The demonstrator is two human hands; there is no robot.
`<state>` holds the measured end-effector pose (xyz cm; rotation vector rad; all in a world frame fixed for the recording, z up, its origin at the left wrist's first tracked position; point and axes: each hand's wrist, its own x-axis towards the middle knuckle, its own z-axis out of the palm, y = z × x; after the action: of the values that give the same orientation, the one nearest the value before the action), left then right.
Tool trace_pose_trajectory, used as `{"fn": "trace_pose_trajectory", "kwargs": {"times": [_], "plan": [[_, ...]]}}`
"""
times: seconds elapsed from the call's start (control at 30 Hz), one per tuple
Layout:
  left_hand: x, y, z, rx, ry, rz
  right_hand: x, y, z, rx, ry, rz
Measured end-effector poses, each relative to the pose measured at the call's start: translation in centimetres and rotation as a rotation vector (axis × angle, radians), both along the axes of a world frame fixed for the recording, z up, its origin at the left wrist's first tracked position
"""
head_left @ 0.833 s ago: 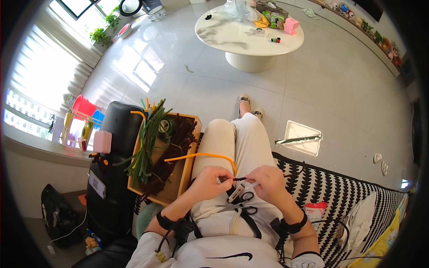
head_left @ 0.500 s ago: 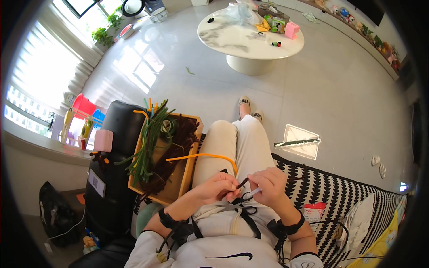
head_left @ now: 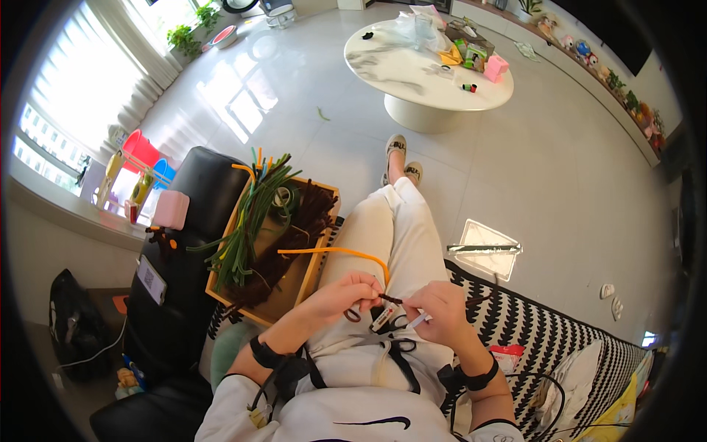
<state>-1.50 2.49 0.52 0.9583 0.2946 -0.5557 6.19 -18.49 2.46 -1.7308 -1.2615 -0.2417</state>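
Note:
Over my lap, a dark brown pipe cleaner (head_left: 390, 299) stretches between my hands. My left hand (head_left: 355, 290) pinches one part of it, and a dark loop (head_left: 353, 315) hangs below those fingers. My right hand (head_left: 436, 309) is closed around it farther along, and a dark brown end (head_left: 482, 300) sticks out to its right. A thin white stick (head_left: 420, 320) shows under my right fingers; how it is held is unclear. A small white printed tube (head_left: 384, 317) lies on my lap between the hands. An orange pipe cleaner (head_left: 339, 250) arches across my thigh to just above my left hand.
On my left, a wooden box (head_left: 305, 287) holds green stems (head_left: 254, 221) and dark brown pipe cleaners (head_left: 313, 210). Beside it, a black armrest (head_left: 210, 184) bears a phone (head_left: 152, 280) and a pink box (head_left: 171, 210). A round white table (head_left: 383, 70) stands ahead.
My hands have moved slightly apart, so more brown pipe cleaner shows between them. The dark loop and white tube have come into sight. My view has shifted, and my legs have moved.

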Motion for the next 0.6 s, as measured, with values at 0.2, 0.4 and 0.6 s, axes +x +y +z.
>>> {"fn": "trace_pose_trajectory", "kwargs": {"times": [0.2, 0.4, 0.6], "plan": [[0.1, -0.5, 1.0, 0.753, -0.429, -0.087, -0.6, -0.4, -0.9, -0.058, 0.427, -0.019], [0.7, -2.1, 2.8, 1.120, -0.859, -0.109, -0.8, -1.2, -1.4, -0.148, 0.645, -0.202], [0.8, -3.1, 1.8, 1.342, -1.087, 0.002, -0.8, -1.4, -1.7, -0.141, 0.636, -0.159]]}}
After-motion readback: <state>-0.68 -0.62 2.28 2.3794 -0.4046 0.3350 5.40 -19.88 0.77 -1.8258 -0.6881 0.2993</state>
